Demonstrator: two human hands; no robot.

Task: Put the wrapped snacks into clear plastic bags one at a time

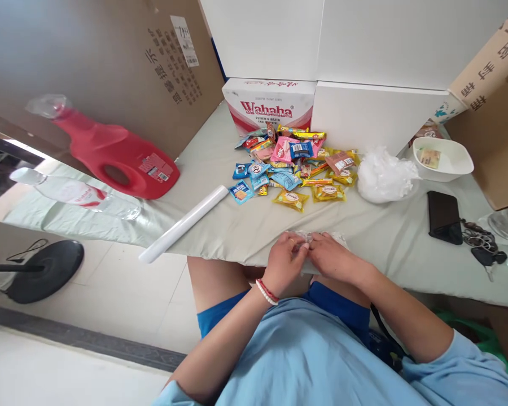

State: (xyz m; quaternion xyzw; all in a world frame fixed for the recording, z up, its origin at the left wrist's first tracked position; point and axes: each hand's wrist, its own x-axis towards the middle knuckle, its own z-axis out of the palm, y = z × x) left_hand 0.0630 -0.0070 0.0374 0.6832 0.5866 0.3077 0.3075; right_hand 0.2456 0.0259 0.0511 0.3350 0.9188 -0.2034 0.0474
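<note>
At the table's front edge, my left hand (284, 260) and my right hand (331, 258) meet, fingertips close together. Both pinch a thin, clear plastic bag (342, 239), most of which lies hidden under my fingers. Beyond them is a heap of small wrapped snacks (290, 149) in blue, pink, yellow and brown packets. Nearest to my hands are yellow packets (291, 199) at the front of that heap. To the right of the heap sits a crumpled bundle of white plastic bags (385, 175).
Left of the snacks lies a white roll (184, 224), with a red jug (122, 155) and a clear bottle (74, 192) beyond. On the right are a white bowl (459, 160), a black phone (444, 217) and keys (485, 242). A Wahaba-labelled box (268, 104) stands behind.
</note>
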